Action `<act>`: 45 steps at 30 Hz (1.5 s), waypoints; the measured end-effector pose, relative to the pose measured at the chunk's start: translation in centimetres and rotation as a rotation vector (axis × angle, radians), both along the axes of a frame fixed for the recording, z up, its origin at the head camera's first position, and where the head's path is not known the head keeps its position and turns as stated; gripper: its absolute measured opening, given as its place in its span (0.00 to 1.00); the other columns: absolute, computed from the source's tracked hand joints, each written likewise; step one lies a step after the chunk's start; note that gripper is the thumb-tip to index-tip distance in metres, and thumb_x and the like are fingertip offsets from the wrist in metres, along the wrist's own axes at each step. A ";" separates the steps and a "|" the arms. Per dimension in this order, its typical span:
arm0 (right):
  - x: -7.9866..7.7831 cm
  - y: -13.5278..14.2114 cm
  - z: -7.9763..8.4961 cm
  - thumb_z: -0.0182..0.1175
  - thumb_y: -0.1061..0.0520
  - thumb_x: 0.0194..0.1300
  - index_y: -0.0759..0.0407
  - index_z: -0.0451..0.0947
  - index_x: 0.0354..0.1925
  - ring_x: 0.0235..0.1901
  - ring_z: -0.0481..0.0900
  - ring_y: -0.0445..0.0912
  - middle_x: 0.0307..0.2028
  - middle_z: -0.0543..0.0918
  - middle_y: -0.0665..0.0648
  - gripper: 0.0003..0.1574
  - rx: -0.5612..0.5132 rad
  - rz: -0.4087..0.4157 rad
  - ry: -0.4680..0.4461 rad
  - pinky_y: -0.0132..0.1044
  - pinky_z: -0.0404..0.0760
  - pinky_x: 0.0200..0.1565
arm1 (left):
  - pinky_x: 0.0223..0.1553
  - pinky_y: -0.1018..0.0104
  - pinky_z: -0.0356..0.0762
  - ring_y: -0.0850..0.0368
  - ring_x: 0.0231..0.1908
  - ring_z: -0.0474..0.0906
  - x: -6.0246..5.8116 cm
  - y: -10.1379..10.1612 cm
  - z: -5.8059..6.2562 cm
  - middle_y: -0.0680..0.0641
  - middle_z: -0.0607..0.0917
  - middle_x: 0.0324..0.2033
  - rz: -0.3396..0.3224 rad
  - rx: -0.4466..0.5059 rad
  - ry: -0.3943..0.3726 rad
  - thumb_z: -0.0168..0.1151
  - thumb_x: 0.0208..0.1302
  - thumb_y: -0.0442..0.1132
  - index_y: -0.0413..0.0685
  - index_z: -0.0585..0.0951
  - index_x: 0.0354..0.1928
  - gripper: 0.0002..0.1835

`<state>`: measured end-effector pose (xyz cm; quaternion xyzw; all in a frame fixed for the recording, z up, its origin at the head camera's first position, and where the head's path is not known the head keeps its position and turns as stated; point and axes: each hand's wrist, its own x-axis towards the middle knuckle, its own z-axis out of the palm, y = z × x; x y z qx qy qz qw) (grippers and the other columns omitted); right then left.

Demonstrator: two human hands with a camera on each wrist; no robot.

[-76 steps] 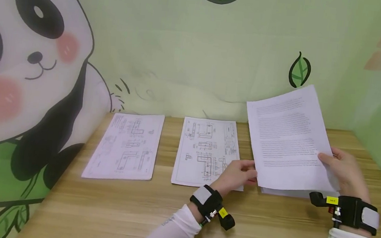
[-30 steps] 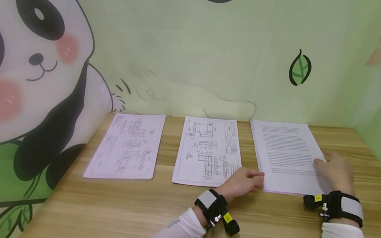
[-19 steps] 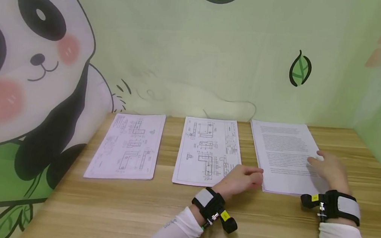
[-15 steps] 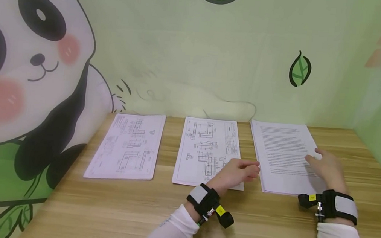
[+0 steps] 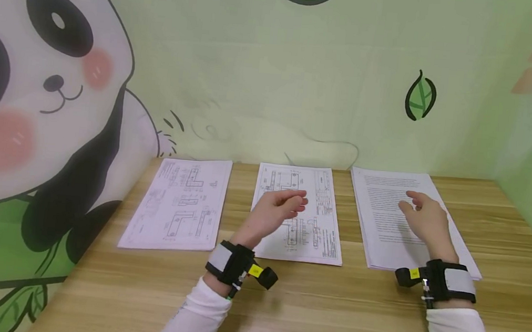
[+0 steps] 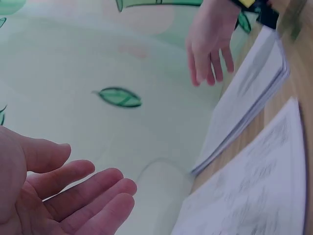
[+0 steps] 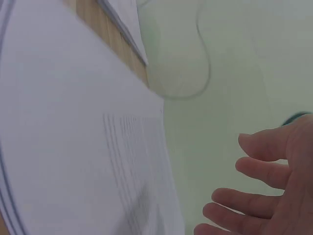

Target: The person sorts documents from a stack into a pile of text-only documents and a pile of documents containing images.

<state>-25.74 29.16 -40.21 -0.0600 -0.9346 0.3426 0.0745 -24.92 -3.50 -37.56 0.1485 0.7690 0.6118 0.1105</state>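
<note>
Three stacks of paper lie in a row on the table in the head view. The left stack (image 5: 174,205) and the middle stack (image 5: 321,239) show L-shaped part drawings on top; the right stack (image 5: 384,253) shows lines of printed text. Above the middle stack, my left hand (image 5: 271,211) is in the air with relaxed fingers and holds nothing. My right hand (image 5: 425,219) hovers over the text pages, also holding nothing. Both wrist views show loosely spread fingers (image 6: 105,196) apart from any paper.
A wood-grain table (image 5: 310,312) carries the stacks, its back edge meeting a pale green wall cloth (image 5: 246,69). A printed panda (image 5: 53,100) covers the cloth at left. Strips of bare table separate the stacks.
The right hand first held a lifted text sheet, which now lies flat on the right stack. Both hands have since left that stack's edges and moved left, the left hand farther.
</note>
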 end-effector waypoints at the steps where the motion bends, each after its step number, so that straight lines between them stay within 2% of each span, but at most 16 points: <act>1: 0.0 -0.5 0.1 0.44 0.48 0.70 0.70 0.61 0.64 0.58 0.64 0.73 0.59 0.66 0.81 0.34 -0.014 0.007 0.010 0.68 0.68 0.53 | 0.58 0.56 0.76 0.52 0.53 0.79 -0.1 -0.8 0.1 0.44 0.82 0.54 0.017 -0.011 0.008 0.52 0.68 0.48 0.47 0.75 0.60 0.22; 4: 0.1 -2.2 0.6 0.45 0.48 0.70 0.68 0.63 0.64 0.58 0.65 0.71 0.60 0.67 0.79 0.33 -0.057 0.044 0.045 0.66 0.68 0.54 | 0.59 0.53 0.74 0.49 0.55 0.77 -0.3 -3.4 0.2 0.44 0.81 0.55 0.068 -0.043 0.025 0.51 0.68 0.48 0.48 0.74 0.60 0.22; 9: 0.4 -5.4 1.3 0.47 0.50 0.70 0.66 0.66 0.62 0.59 0.67 0.68 0.59 0.70 0.75 0.29 -0.097 0.123 0.114 0.65 0.69 0.55 | 0.60 0.50 0.71 0.51 0.55 0.76 -0.7 -8.3 0.6 0.48 0.80 0.56 0.199 -0.163 0.037 0.50 0.67 0.53 0.56 0.73 0.61 0.23; 13: 0.5 -7.9 1.6 0.49 0.53 0.69 0.65 0.68 0.61 0.59 0.68 0.65 0.60 0.72 0.71 0.27 -0.120 0.179 0.153 0.62 0.70 0.56 | 0.60 0.47 0.70 0.48 0.56 0.75 -0.7 -12.1 0.8 0.46 0.79 0.57 0.294 -0.234 0.062 0.49 0.66 0.55 0.57 0.71 0.62 0.24; 20: 0.8 -11.7 1.6 0.50 0.54 0.68 0.64 0.70 0.59 0.57 0.72 0.62 0.58 0.75 0.68 0.25 -0.134 0.271 0.189 0.57 0.77 0.52 | 0.62 0.42 0.66 0.44 0.63 0.67 -1.1 -17.0 -0.2 0.43 0.72 0.64 0.378 -0.419 0.098 0.46 0.68 0.56 0.53 0.69 0.64 0.27; 22: 0.9 -12.7 1.5 0.51 0.54 0.68 0.63 0.71 0.59 0.57 0.73 0.61 0.57 0.76 0.68 0.24 -0.122 0.283 0.189 0.56 0.78 0.51 | 0.63 0.41 0.64 0.42 0.64 0.65 -1.4 -18.1 -0.6 0.41 0.70 0.65 0.398 -0.459 0.095 0.45 0.68 0.55 0.50 0.68 0.65 0.28; 28: 0.8 -15.8 0.9 0.52 0.53 0.67 0.59 0.74 0.57 0.57 0.74 0.57 0.56 0.78 0.62 0.22 -0.094 0.305 0.182 0.54 0.78 0.53 | 0.65 0.39 0.58 0.40 0.68 0.58 -1.9 -20.5 -1.9 0.40 0.65 0.68 0.455 -0.508 0.010 0.42 0.69 0.57 0.48 0.64 0.67 0.31; 35: 0.7 -20.1 0.7 0.52 0.53 0.67 0.56 0.75 0.56 0.58 0.74 0.54 0.58 0.77 0.60 0.21 -0.135 0.389 0.149 0.51 0.78 0.55 | 0.66 0.35 0.52 0.38 0.70 0.51 -1.7 -23.1 -3.8 0.39 0.59 0.70 0.478 -0.588 -0.134 0.39 0.70 0.56 0.47 0.59 0.69 0.31; 39: 0.4 -22.4 0.2 0.53 0.55 0.66 0.56 0.76 0.55 0.57 0.74 0.53 0.57 0.78 0.59 0.20 -0.138 0.416 0.143 0.49 0.77 0.55 | 0.66 0.33 0.50 0.36 0.70 0.47 -1.6 -23.9 -4.3 0.39 0.55 0.72 0.504 -0.592 -0.162 0.38 0.70 0.57 0.46 0.57 0.70 0.33; 41: 0.2 -23.6 -0.2 0.53 0.55 0.66 0.56 0.76 0.55 0.58 0.74 0.53 0.56 0.79 0.59 0.20 -0.128 0.431 0.132 0.49 0.76 0.56 | 0.65 0.33 0.50 0.35 0.70 0.48 -1.5 -24.2 -4.3 0.37 0.53 0.72 0.503 -0.585 -0.174 0.39 0.70 0.56 0.45 0.56 0.71 0.34; 45: 0.2 -26.0 -1.0 0.52 0.56 0.66 0.55 0.75 0.56 0.60 0.72 0.52 0.56 0.78 0.60 0.21 -0.128 0.478 0.091 0.48 0.73 0.59 | 0.65 0.33 0.50 0.32 0.69 0.49 -1.3 -24.9 -4.5 0.32 0.53 0.71 0.461 -0.619 -0.177 0.40 0.70 0.53 0.39 0.53 0.71 0.35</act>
